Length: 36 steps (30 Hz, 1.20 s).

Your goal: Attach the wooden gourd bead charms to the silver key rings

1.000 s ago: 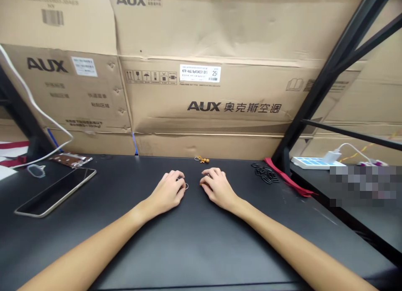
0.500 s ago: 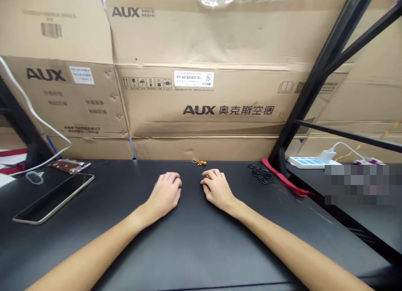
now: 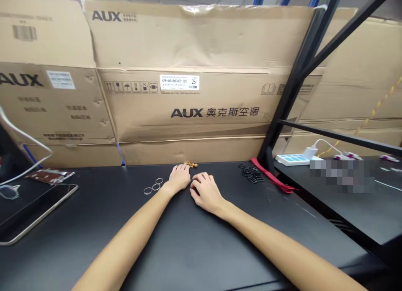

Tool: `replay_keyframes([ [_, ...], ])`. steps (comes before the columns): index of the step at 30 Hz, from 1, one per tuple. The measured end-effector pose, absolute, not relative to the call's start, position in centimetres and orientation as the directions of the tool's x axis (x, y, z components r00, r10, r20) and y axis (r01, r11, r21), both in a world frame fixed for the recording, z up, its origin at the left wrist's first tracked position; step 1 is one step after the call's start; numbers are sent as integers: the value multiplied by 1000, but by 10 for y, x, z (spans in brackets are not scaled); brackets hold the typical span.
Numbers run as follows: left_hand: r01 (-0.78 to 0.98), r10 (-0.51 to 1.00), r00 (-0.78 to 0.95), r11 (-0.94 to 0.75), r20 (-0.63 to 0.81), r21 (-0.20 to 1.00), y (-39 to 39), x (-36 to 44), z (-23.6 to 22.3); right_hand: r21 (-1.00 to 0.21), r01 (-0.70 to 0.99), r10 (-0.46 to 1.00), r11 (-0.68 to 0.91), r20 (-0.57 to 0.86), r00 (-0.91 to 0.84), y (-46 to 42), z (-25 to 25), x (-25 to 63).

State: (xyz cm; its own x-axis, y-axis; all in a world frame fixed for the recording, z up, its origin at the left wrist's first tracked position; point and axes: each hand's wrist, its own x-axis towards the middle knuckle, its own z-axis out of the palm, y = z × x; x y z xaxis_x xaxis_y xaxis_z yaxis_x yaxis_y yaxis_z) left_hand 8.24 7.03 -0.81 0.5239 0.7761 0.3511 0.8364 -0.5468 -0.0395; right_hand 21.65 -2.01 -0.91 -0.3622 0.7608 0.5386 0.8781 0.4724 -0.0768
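My left hand [image 3: 180, 176] overlaps an amber-brown beaded charm [image 3: 194, 165] at its one o'clock; three round silver rings [image 3: 152, 187] lie at its eight o'clock. My right hand [image 3: 204, 191] is curled. I cannot tell either grip.

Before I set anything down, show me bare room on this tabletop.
Bare: near tabletop between the forearms; also the patch between phone and left forearm, nearer than the rings. Crowded: back middle, with left hand, right hand and orange trinket; back right, with black links beside the red strap.
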Motion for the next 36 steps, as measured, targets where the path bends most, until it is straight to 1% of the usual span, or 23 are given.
replay_keyframes([
  [3,829,771,529,-559,355,-21,74,83,-9,-84,877,767,474,528,-364,-20,-9,217],
  [6,796,739,571,-605,358,-19,61,76,-8,-88,876,764,474,535,-360,-20,-10,219],
  [10,741,687,630,-671,363,-17,22,52,-7,-88,875,751,476,558,-352,-18,-11,221],
  [12,677,620,666,-736,415,11,-2,37,-6,-96,872,745,479,570,-347,-19,-11,220],
  [14,632,586,695,-774,418,36,-22,22,-4,-106,864,738,493,576,-351,-22,-9,219],
  [17,621,604,699,-778,382,95,-42,7,2,-107,825,716,555,567,-408,-27,-7,216],
  [21,619,611,723,-780,323,91,-46,2,7,-112,760,680,640,543,-493,-33,-4,214],
  [29,617,615,732,-781,293,97,-45,3,10,-136,708,654,693,532,-538,-36,-3,212],
  [36,611,612,720,-783,328,120,-44,2,9,-151,725,673,672,532,-513,-36,-3,211],
])
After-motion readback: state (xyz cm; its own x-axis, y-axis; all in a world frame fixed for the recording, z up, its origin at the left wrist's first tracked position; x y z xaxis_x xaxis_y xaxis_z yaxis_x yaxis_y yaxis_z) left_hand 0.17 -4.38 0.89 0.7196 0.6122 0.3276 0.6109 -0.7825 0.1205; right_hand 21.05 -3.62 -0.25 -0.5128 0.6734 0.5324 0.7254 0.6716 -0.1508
